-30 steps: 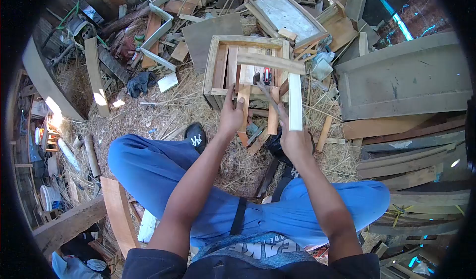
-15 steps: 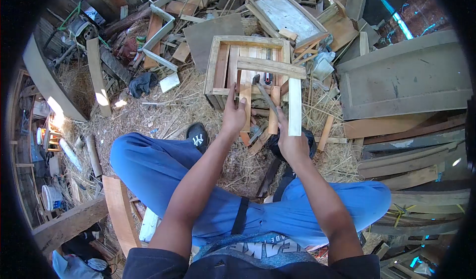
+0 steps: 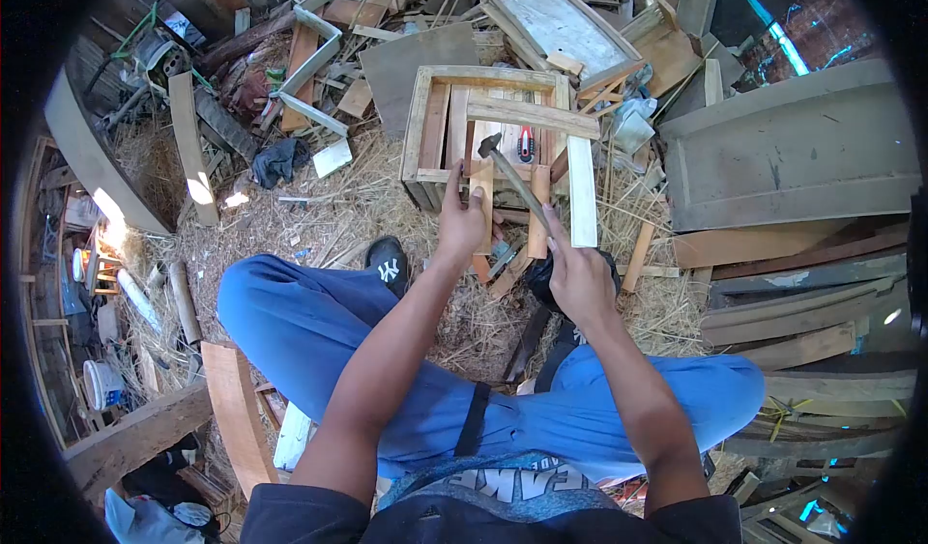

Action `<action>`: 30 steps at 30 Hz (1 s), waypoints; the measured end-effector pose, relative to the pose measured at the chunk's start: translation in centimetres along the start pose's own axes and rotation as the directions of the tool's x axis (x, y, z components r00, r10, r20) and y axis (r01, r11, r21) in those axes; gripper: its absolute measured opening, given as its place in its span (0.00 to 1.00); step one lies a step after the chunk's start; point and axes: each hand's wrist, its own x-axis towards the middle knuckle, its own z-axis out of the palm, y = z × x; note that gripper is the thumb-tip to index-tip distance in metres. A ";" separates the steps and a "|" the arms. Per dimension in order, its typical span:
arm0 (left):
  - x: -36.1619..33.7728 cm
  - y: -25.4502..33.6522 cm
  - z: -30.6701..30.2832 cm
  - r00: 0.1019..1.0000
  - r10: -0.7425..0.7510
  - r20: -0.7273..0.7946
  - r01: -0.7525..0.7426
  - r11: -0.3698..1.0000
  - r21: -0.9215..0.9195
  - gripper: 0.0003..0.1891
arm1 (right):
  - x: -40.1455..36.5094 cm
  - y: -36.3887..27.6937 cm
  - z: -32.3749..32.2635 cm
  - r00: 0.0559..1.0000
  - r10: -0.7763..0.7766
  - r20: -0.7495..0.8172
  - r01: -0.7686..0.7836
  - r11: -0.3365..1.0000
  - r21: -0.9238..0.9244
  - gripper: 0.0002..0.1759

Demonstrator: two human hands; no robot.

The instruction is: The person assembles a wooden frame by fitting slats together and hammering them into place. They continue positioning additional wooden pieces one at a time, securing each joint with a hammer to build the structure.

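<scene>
**Hammer Held Over Slat at Open Wooden Box**

A hammer [image 3: 514,185] is held in the right hand [image 3: 578,278]; the fingers are closed together around the lower end of its handle; the handle is slanted up and to the left, and the dark head is seen just above the top end of a wooden slat [image 3: 480,179]; whether the head touches the slat cannot be told.

The wooden slat is gripped by the left hand [image 3: 462,217]; the fingers are wrapped around its middle, with the thumb laid on the near side; the slat is held roughly upright against the front edge of an open wooden box [image 3: 418,119].

A second slat [image 3: 537,214] is seen just beside the first, between the two hands; a pale L-shaped frame [image 3: 581,196] is laid over the right side of the box, its short bar across the top and its long bar running down beside the right hand.

A red and black knife [image 3: 525,145] is seen inside the box, near the hammer head.

The ground is covered with straw [image 3: 338,206] and scattered offcuts; a black shoe [image 3: 387,264] is planted below the left hand; a dark cloth [image 3: 277,162] lies well apart to the left; a large grey panel [image 3: 793,148] is propped at the right.
</scene>
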 end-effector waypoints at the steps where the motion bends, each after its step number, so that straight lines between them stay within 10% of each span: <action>1: 0.0 0.0 0.0 1.000 -0.006 -0.003 0.006 1.000 -0.005 0.33 | 0.0 -0.1 0.1 1.000 0.001 0.001 -0.001 1.000 0.002 0.35; 30: -0.1 0.6 0.4 0.997 -0.040 -0.060 0.040 0.999 -0.012 0.33 | 0.4 0.2 0.2 0.993 -0.094 0.064 0.102 0.986 -0.133 0.40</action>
